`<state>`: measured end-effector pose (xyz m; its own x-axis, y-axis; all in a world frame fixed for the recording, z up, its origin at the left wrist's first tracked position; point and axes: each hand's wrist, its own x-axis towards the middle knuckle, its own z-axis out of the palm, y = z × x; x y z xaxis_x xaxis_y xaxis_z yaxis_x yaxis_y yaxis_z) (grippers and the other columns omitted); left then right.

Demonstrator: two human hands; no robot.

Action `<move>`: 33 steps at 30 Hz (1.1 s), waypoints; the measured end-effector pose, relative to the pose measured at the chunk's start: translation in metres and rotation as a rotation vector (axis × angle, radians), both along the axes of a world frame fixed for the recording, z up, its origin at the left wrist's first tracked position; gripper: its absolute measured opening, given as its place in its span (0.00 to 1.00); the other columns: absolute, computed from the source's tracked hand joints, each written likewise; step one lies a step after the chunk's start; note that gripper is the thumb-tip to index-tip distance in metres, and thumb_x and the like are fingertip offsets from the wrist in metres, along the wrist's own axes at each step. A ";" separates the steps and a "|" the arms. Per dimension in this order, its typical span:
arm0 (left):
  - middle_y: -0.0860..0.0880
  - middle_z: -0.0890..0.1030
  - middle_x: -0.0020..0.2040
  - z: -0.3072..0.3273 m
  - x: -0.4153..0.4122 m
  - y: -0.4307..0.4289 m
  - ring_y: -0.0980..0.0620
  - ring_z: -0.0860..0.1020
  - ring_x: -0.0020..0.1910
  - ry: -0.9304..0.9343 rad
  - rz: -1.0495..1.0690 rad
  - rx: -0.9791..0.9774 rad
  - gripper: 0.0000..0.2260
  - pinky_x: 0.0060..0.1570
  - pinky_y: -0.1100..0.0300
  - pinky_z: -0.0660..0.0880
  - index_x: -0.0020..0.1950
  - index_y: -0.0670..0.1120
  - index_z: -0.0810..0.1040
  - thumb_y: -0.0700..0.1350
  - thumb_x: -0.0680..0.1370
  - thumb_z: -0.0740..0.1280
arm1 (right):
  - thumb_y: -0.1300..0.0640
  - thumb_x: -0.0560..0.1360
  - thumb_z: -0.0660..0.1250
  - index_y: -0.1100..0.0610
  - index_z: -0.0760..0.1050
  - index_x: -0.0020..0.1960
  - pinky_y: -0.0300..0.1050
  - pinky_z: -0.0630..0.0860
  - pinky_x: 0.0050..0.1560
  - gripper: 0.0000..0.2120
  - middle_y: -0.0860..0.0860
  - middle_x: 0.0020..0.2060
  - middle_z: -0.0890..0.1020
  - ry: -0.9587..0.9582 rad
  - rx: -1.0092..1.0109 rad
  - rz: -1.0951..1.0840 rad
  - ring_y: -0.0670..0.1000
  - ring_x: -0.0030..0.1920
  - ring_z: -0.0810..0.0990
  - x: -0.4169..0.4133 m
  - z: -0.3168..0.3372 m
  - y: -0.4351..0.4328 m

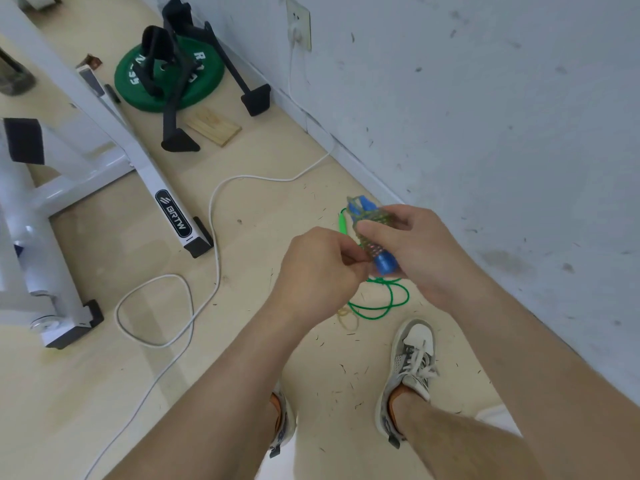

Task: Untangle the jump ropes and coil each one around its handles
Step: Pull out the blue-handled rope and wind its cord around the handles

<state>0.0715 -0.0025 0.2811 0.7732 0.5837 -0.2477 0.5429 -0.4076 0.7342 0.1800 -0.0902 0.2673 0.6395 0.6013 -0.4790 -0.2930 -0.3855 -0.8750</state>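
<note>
My right hand (412, 251) grips a pair of blue jump rope handles (382, 261) with a yellowish beaded rope (372, 233) coiled around them. My left hand (320, 268) pinches the end of that rope beside the lower handle end. Below the hands, a green jump rope (384, 299) lies on the floor in loose loops, and its green handle (343, 221) shows just left of the bundle. A tan rubber band (348, 317) lies next to the green loops.
A white cable (211, 216) snakes across the floor from a wall socket (298, 24). A white machine frame (104, 140) stands at left, a green weight plate (169, 77) with black stands behind it. The wall (485, 116) runs along the right. My shoes (412, 368) are below.
</note>
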 end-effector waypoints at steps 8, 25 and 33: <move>0.53 0.81 0.33 0.015 -0.004 0.008 0.52 0.77 0.37 0.051 -0.272 0.259 0.02 0.41 0.56 0.73 0.40 0.57 0.83 0.52 0.72 0.72 | 0.52 0.77 0.65 0.46 0.76 0.57 0.39 0.72 0.27 0.09 0.47 0.37 0.81 -0.461 -0.218 0.350 0.47 0.24 0.77 0.001 -0.002 -0.003; 0.45 0.85 0.40 0.018 -0.021 0.051 0.47 0.82 0.43 -0.097 -0.174 -0.286 0.07 0.53 0.49 0.78 0.41 0.47 0.86 0.50 0.71 0.73 | 0.37 0.67 0.68 0.60 0.77 0.54 0.39 0.62 0.24 0.28 0.60 0.31 0.79 0.004 -0.044 0.753 0.51 0.20 0.65 0.003 0.039 -0.011; 0.41 0.69 0.31 0.008 -0.011 0.034 0.45 0.57 0.31 -0.204 -0.040 -0.742 0.22 0.32 0.55 0.56 0.36 0.35 0.77 0.55 0.72 0.72 | 0.51 0.75 0.66 0.64 0.68 0.56 0.33 0.57 0.18 0.18 0.63 0.27 0.75 0.200 0.184 0.562 0.48 0.16 0.60 0.009 0.041 -0.017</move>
